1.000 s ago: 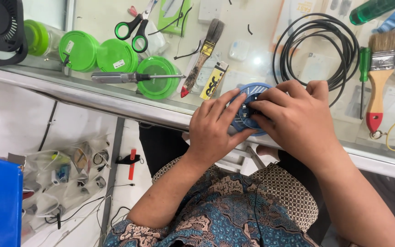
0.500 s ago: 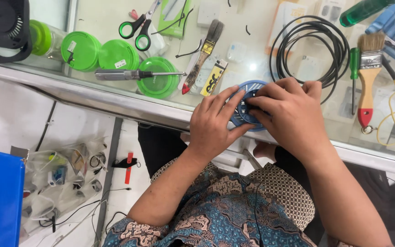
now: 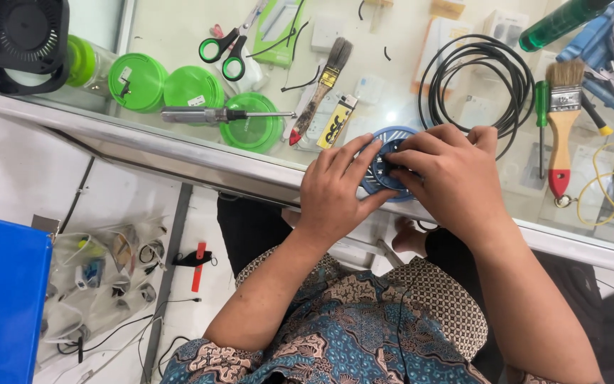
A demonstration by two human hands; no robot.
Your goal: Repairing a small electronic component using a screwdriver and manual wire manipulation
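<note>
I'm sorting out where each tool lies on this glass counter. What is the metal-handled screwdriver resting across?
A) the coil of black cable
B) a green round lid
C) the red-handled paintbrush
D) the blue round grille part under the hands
B: the screwdriver lies sideways with its shaft crossing a green round lid, well left of the black cable coil and the blue grille part that both hands work on.
</note>
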